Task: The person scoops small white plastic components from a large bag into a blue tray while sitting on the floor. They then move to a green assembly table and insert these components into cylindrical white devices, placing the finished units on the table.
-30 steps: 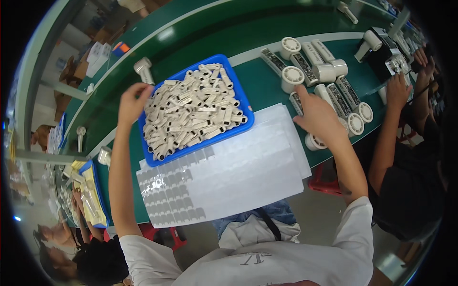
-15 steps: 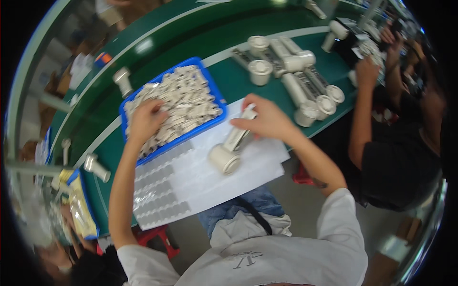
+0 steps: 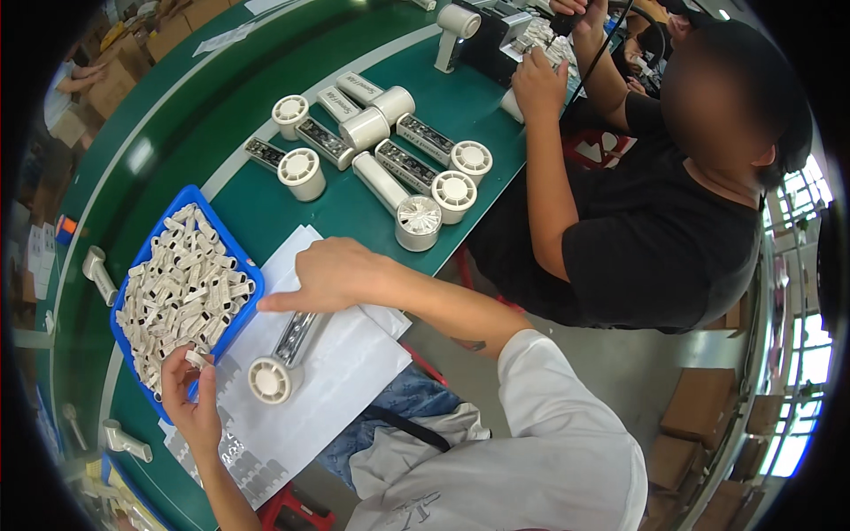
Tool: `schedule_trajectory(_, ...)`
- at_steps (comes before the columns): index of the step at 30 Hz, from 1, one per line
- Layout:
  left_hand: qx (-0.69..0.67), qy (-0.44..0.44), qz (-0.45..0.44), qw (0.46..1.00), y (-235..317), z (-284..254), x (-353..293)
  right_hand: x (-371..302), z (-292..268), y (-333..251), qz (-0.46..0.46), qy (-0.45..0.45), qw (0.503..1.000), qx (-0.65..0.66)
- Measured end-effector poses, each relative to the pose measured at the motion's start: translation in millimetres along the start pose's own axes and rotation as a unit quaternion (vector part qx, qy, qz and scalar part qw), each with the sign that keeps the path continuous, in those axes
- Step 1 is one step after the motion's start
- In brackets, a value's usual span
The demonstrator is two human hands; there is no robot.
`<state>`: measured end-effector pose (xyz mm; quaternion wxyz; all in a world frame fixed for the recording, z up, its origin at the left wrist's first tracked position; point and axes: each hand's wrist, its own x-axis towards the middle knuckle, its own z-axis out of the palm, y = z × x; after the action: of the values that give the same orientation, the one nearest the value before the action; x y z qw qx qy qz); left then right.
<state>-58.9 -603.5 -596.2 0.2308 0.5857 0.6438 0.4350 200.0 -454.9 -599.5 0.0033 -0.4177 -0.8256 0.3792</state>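
White plastic shows in the hand fan [image 3: 273, 380] lying on pale sheets [image 3: 345, 372], just beside a blue tray [image 3: 255, 281] heaped with small parts [image 3: 184, 283]. The hands are apart: the left hand [image 3: 197, 407] pinches one small part at the tray's edge; the right hand [image 3: 332, 274] covers the fan's handle end, hidden fingers leaving its grip unclear. More fans [image 3: 365, 128] lie on the green table [image 3: 239, 190].
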Motion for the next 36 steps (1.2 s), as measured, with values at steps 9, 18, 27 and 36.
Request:
schedule_trajectory(9,-0.028,0.031,-0.01,0.999,-3,6,-4,-1,25,-2,-0.112,0.136,0.984,-0.04)
schedule_trajectory(18,-0.063,0.047,0.04,0.996,14,2,-18,9,49,-24,-0.115,0.219,0.964,-0.096)
schedule_trajectory(27,-0.113,0.055,0.101,0.987,26,11,-43,-40,37,-38,-0.226,0.228,0.93,0.182)
schedule_trajectory(36,-0.047,-0.028,0.099,0.994,52,28,-44,-46,69,-51,-0.276,0.011,0.818,0.504)
